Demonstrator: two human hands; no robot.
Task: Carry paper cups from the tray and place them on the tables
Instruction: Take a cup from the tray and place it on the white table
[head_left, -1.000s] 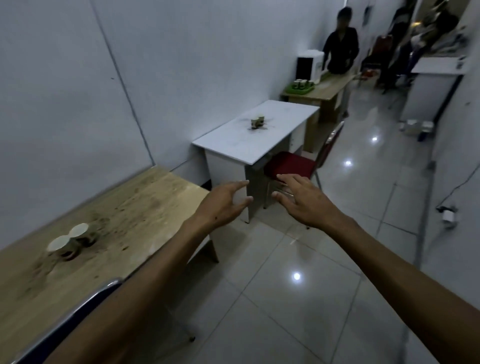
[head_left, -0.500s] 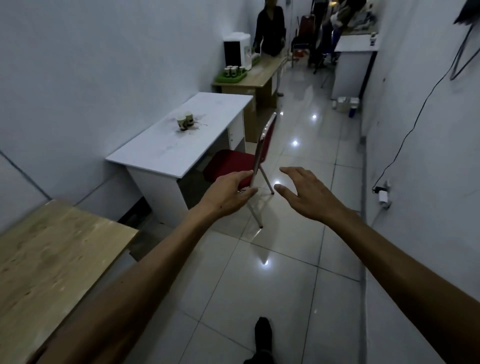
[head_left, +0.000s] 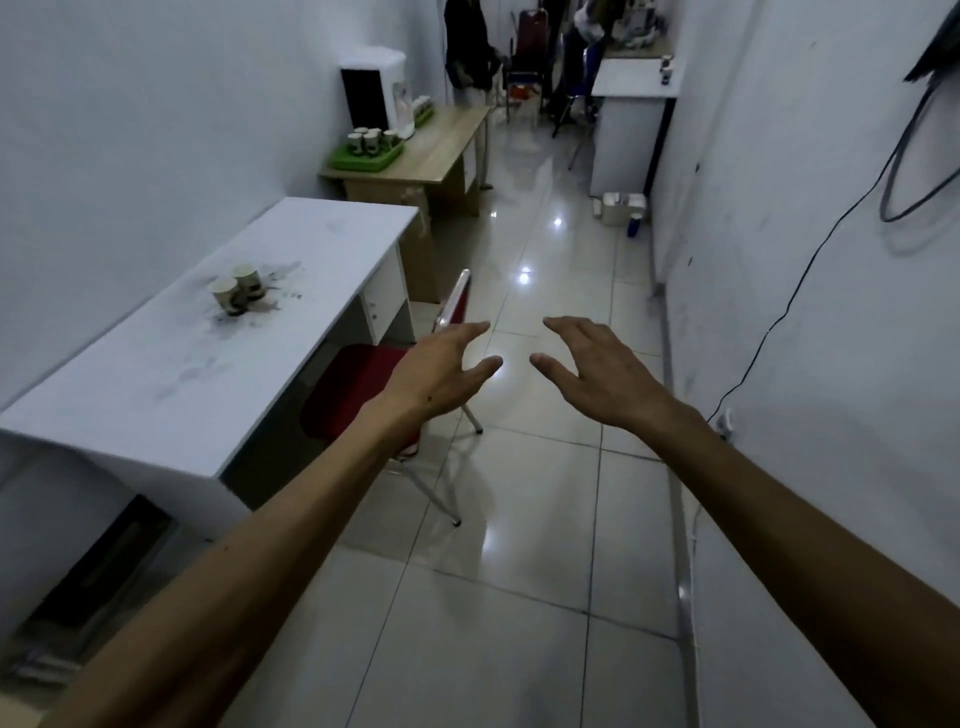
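Observation:
My left hand and my right hand are stretched out in front of me over the tiled floor, fingers spread and relaxed, holding nothing. A green tray with several paper cups sits on a wooden table far ahead on the left, beside a white dispenser. Two paper cups stand together on the white table to my left.
A red chair is tucked at the white table, its back jutting into the aisle. A person stands beyond the wooden table. Another white table and floor clutter lie ahead on the right. A cable hangs on the right wall.
The view has advanced down the aisle: the near wooden table with two cups dropped out of sight, and the white table and tray table came closer. Both hands stayed open and empty.

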